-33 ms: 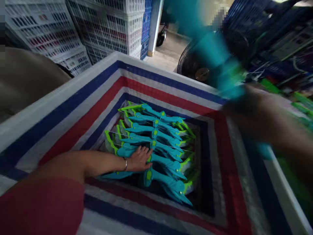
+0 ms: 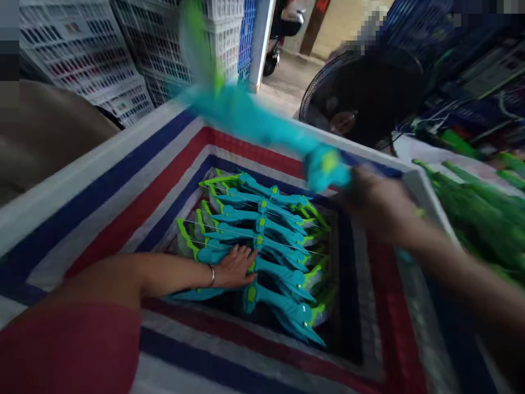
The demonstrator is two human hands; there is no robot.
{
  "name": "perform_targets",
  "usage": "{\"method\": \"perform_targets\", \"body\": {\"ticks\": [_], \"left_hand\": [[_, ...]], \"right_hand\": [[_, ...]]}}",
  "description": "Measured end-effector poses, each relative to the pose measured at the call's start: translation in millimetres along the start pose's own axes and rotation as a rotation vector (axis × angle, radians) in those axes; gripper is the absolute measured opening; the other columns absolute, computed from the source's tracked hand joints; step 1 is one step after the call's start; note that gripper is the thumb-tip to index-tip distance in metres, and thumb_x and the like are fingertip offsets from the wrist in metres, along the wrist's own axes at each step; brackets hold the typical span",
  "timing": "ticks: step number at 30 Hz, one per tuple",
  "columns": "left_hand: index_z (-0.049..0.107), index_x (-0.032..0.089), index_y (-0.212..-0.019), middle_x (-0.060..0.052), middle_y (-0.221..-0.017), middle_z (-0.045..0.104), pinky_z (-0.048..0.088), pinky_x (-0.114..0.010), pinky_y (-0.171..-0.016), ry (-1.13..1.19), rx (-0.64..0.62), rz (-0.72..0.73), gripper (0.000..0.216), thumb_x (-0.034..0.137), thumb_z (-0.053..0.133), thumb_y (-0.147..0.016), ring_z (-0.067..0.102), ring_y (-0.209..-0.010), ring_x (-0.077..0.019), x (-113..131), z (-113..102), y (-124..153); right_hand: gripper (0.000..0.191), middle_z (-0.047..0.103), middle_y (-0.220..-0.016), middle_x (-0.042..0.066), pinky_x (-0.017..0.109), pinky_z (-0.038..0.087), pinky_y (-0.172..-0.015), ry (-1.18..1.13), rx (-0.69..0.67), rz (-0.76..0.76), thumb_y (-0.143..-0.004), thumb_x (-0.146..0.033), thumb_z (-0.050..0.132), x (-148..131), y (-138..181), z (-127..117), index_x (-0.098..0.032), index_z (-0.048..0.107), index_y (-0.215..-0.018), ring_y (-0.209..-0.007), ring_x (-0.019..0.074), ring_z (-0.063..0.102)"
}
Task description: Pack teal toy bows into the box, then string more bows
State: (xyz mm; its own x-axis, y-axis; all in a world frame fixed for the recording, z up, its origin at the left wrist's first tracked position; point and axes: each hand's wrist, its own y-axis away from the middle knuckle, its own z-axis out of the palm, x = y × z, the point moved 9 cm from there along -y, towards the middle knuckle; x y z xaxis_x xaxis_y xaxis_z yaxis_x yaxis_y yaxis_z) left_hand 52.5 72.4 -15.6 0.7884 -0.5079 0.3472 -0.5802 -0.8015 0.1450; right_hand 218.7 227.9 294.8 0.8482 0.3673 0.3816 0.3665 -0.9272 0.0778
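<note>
Several turquoise toy bows (image 2: 262,221) with lime-green tips and white strings lie in a row inside a deep box (image 2: 135,205) lined with red, white and blue striped sheet. My left hand (image 2: 234,266), a bracelet at its wrist, rests over the near bows, thumb apart and fingers stretched out across their middles. Above the right far side of the box, my right hand (image 2: 375,200) is closed around another toy bow (image 2: 262,123). Motion smears this bow and hand, and the fingers' exact grip is hard to make out.
White plastic crates (image 2: 88,52) are stacked at the back left, with blue crates (image 2: 245,41) beside them. A large black fan (image 2: 361,98) stands behind the box. Green pieces (image 2: 479,213) are piled to the right. A motorbike (image 2: 283,35) shows through the doorway.
My right hand has swung the held toy bow leftward, from the upper right to over the box's far side. My left hand stays on the row of bows.
</note>
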Motion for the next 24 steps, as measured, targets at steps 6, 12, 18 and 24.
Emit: {"method": "perform_targets", "body": {"ticks": [6,12,18,24], "left_hand": [[0.039,0.006,-0.157,-0.025,-0.146,0.054,0.033,-0.056,-0.116,0.027,0.012,0.015,0.073,0.053,0.049,-0.101,0.047,-0.137,-0.0423,-2,4,0],[0.040,0.008,-0.156,-0.021,-0.133,0.059,0.038,-0.054,-0.111,0.060,-0.001,0.022,0.074,0.054,0.052,-0.099,0.052,-0.124,-0.0392,-3,-4,-4],[0.052,0.015,-0.145,-0.018,-0.138,0.052,0.045,-0.052,-0.109,0.152,0.058,0.017,0.062,0.050,0.061,-0.095,0.049,-0.125,-0.0368,-2,-22,-2],[0.048,0.013,-0.148,-0.019,-0.154,0.045,0.032,-0.060,-0.120,0.140,0.187,-0.007,0.055,0.040,0.053,-0.100,0.037,-0.144,-0.0372,-20,-40,-38]], "right_hand": [[0.019,0.071,-0.105,0.013,0.029,0.046,-0.071,-0.154,-0.396,-0.261,-0.104,-0.023,0.055,-173,9,218,-0.010,0.057,-0.117,-0.094,0.0224,0.068],[0.028,0.062,-0.118,0.021,0.035,0.051,-0.088,-0.157,-0.403,-0.225,-0.106,-0.034,0.052,-180,13,273,-0.008,0.055,-0.117,-0.115,0.0309,0.061],[0.024,0.062,-0.109,0.022,0.037,0.053,-0.079,-0.130,-0.365,-0.238,-0.102,-0.008,0.034,-184,14,272,-0.008,0.055,-0.113,-0.106,0.0305,0.062],[0.037,0.063,-0.103,0.026,0.039,0.055,-0.073,-0.166,-0.339,-0.255,-0.098,-0.001,0.021,-187,11,276,-0.004,0.054,-0.114,-0.094,0.0302,0.066]]}}
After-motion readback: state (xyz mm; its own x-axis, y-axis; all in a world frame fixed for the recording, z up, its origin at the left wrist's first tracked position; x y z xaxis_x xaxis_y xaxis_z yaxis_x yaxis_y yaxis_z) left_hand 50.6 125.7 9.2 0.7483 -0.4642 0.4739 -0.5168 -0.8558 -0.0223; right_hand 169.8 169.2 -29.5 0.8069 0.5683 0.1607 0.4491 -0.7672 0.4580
